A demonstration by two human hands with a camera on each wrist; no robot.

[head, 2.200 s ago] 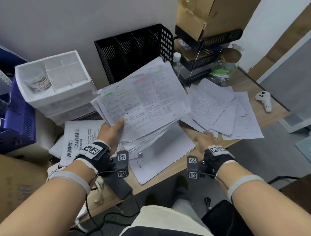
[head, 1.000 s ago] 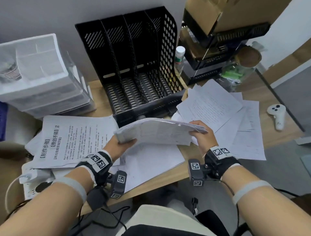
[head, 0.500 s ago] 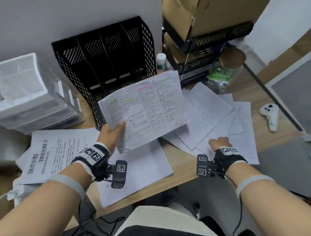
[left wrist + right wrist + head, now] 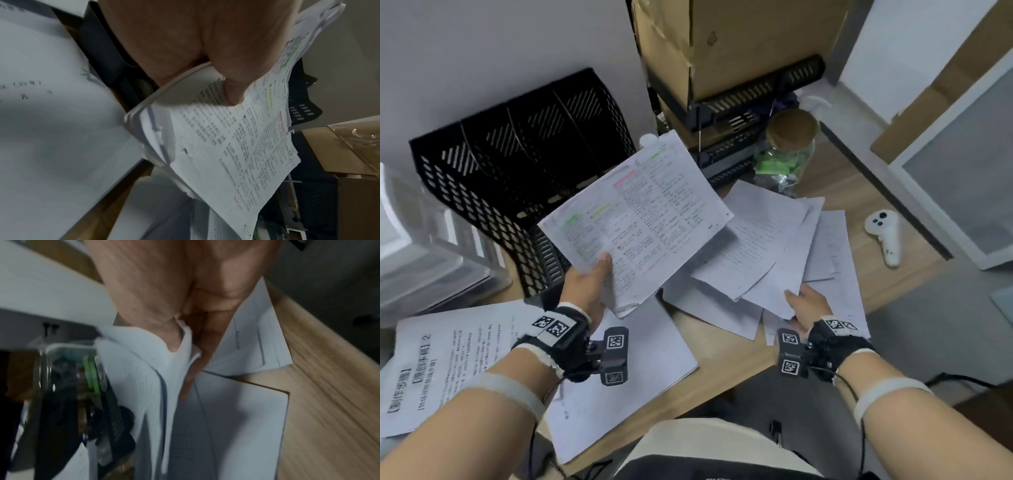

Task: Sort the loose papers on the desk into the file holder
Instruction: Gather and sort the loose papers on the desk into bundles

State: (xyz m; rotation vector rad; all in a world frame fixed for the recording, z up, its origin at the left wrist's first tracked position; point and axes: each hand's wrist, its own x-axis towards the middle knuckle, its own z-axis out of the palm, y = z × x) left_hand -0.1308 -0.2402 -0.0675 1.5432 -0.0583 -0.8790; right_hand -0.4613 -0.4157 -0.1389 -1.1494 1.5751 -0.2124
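Note:
My left hand (image 4: 589,284) grips a stack of printed papers (image 4: 640,219) by its near corner, thumb on top, raised above the desk just in front of the black mesh file holder (image 4: 517,144). In the left wrist view the thumb (image 4: 232,91) presses on the stack of printed papers (image 4: 236,146). My right hand (image 4: 804,308) pinches the near edge of several loose sheets (image 4: 774,246) spread on the desk, lifting that edge; in the right wrist view the thumb lies over the loose sheets (image 4: 156,369) and a finger (image 4: 193,369) under them. The file holder's slots look empty.
More sheets (image 4: 448,359) lie at the desk's left and front. A white drawer unit (image 4: 424,246) stands left of the holder. A glass jar (image 4: 787,150), cardboard boxes (image 4: 722,44) on black trays and a white controller (image 4: 885,236) sit to the right.
My right hand let go of the stack about a second ago, moved right and took hold of the loose sheets' edge. The left hand tilted the stack up toward me.

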